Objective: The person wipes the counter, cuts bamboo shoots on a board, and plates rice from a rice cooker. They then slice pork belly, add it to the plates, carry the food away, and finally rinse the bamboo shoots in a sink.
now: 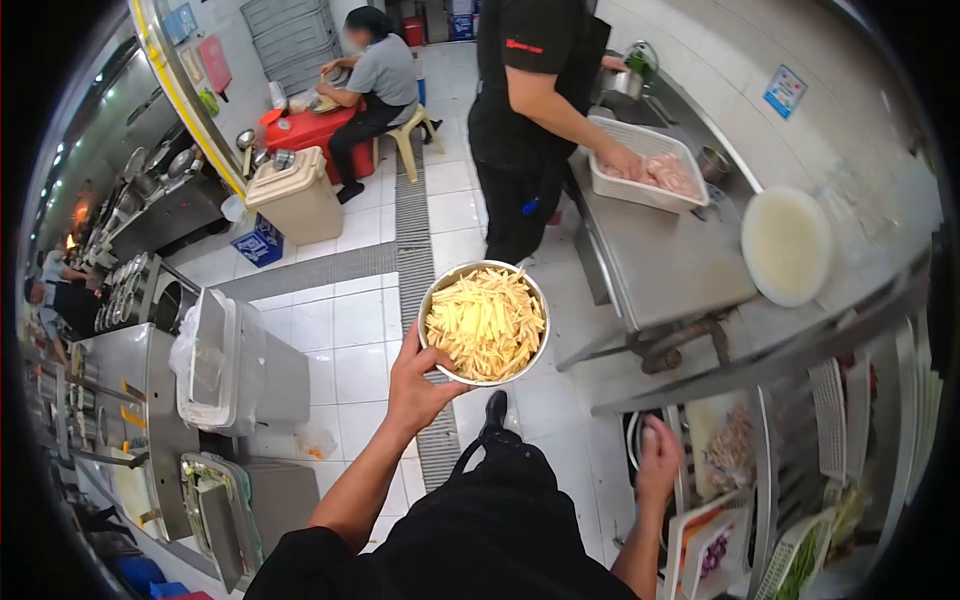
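A round metal bowl [423, 348] full of pale yellow cut strips [485, 322] is in my left hand [424, 388], whose thumb lies over the near rim while the other fingers wrap the left side. On the right, near the shelf rack, my right hand [660, 452] hangs low with its fingers curled. A round metal rim [634, 440] shows right beside it; whether the fingers hold that is not clear.
A person in black [530, 110] stands ahead at a steel counter [665, 265], one hand in a white basket [640, 130] of raw meat. Another person [385, 75] sits farther back. Large bins [240, 360] stand left; a shelf rack [765, 450] stands right.
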`<state>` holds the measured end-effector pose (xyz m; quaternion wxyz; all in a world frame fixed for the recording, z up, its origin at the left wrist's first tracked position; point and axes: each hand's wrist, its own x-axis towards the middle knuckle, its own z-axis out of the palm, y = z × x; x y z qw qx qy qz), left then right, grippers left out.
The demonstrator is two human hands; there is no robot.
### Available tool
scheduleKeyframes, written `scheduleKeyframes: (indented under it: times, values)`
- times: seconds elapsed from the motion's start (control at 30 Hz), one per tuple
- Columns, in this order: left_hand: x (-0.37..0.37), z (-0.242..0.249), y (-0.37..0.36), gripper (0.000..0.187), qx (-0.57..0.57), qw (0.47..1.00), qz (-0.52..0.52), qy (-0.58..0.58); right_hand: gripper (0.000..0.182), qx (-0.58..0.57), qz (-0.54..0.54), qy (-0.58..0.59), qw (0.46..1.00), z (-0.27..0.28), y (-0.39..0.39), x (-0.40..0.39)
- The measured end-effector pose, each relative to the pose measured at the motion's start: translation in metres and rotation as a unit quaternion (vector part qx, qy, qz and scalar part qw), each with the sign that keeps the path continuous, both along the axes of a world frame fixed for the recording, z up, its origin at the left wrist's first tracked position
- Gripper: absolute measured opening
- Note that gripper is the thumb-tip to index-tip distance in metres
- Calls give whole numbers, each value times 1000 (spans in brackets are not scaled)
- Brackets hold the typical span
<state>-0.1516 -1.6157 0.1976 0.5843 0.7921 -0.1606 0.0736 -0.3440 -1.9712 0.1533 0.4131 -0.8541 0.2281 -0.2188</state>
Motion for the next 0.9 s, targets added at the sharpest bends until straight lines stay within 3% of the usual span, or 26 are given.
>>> scheduleKeyframes:
  times: [0.13,0.27,0.33,0.4,0.57,0.7,0.9]
  values:
    - [67,-8,17,36,54,997,50,25,40,-130,263,-119,949,41,85,192]
    - [126,15,38,38,34,993,102,57,72,-226,412,-84,879,75,173,354]
    - [156,17,57,38,51,990,119,49,74,-256,454,-86,849,88,216,417]
    - [193,16,73,38,95,983,158,2,72,-272,481,-94,828,89,256,472]
    - [295,-5,130,36,63,972,224,14,62,-294,557,-98,771,69,328,575]
    - [389,-11,191,36,125,966,225,-21,60,-273,566,-65,775,54,362,660]
    - [540,1,237,35,114,988,100,14,61,-275,484,-55,829,89,410,792]
